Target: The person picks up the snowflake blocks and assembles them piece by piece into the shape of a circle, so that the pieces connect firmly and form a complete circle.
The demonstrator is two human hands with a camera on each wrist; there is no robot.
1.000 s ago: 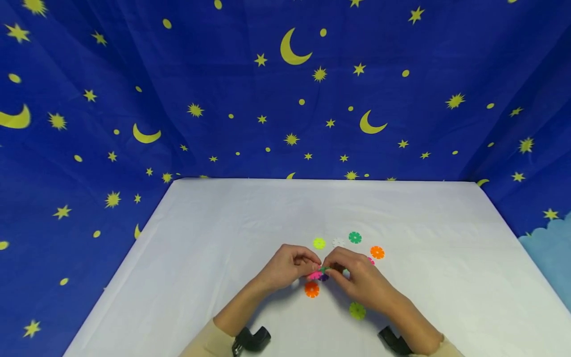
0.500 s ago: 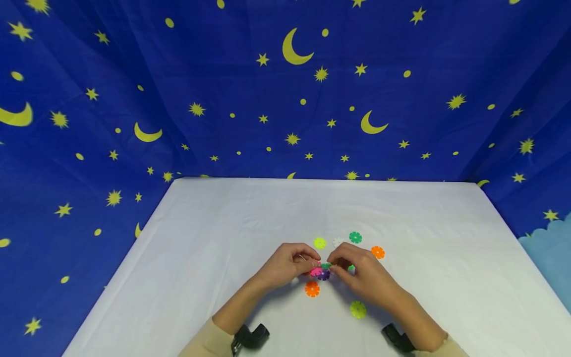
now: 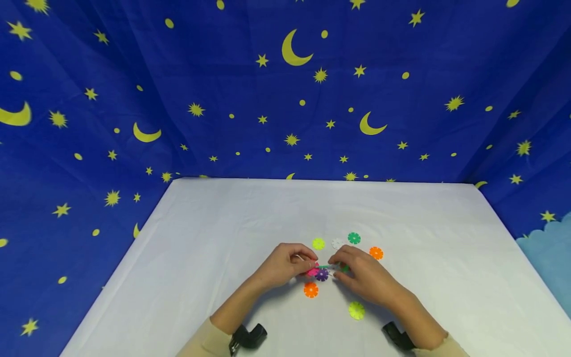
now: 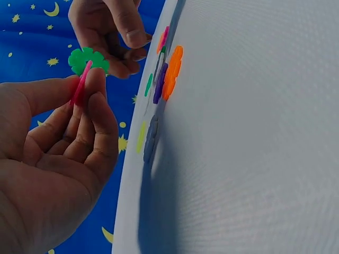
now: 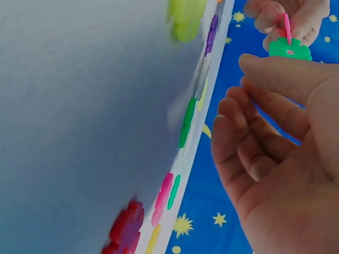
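Note:
My left hand [image 3: 285, 265] pinches a pink flower-shaped plastic disc [image 4: 79, 92] between thumb and fingertips, raised over the table. Slotted into its edge, at right angles to it, is a green notched disc [image 4: 97, 61] of the same kind. In the right wrist view the green disc [image 5: 278, 48] juts out from the left hand's fingers. My right hand [image 3: 366, 277] is just to the right of the joined pair, its thumb and fingers spread apart with nothing between them. Below the hands a purple disc [image 3: 321, 274] lies on the table.
Loose discs ring the hands on the white table [image 3: 214, 238]: yellow [image 3: 318, 243], white [image 3: 337, 243], green [image 3: 354, 238] and orange [image 3: 376, 253] behind, another orange disc [image 3: 311, 290] and a yellow-green disc [image 3: 357, 311] in front. A blue star-patterned cloth [image 3: 250, 89] hangs behind.
The right hand's fingers, earlier pinching the green disc, have let go and drawn a little to the right. The left hand keeps its pinch on the pink disc and has shifted slightly left.

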